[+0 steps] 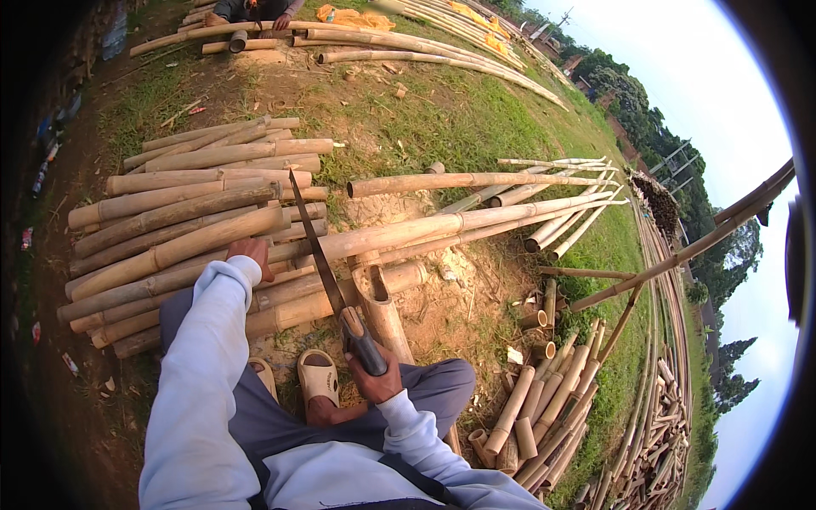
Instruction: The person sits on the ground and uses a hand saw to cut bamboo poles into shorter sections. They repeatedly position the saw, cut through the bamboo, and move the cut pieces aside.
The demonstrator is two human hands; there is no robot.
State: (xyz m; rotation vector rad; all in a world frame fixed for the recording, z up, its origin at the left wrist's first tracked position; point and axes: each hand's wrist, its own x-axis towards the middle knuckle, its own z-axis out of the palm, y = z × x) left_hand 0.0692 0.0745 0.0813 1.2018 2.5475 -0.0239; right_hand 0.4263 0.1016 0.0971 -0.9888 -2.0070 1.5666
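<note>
My right hand [380,376] is wrapped round the dark handle of a handsaw [330,279]. Its long blade points away from me and lies across or just above a long bamboo pole [399,231], which runs off to the right. Farther left, my left hand [249,254] is closed on the bamboo where that pole meets a pile of cut bamboo lengths [187,208]; part of its grip is hidden. A thick bamboo post with an opening cut in it [387,319] stands beside the saw, under the pole.
Short bamboo offcuts [544,399] lean in a heap at the lower right, near a slanting bamboo frame [680,251]. More long poles [442,59] lie at the back. Another person's hand [282,21] is at the top left. Sawdust [442,297] covers the ground.
</note>
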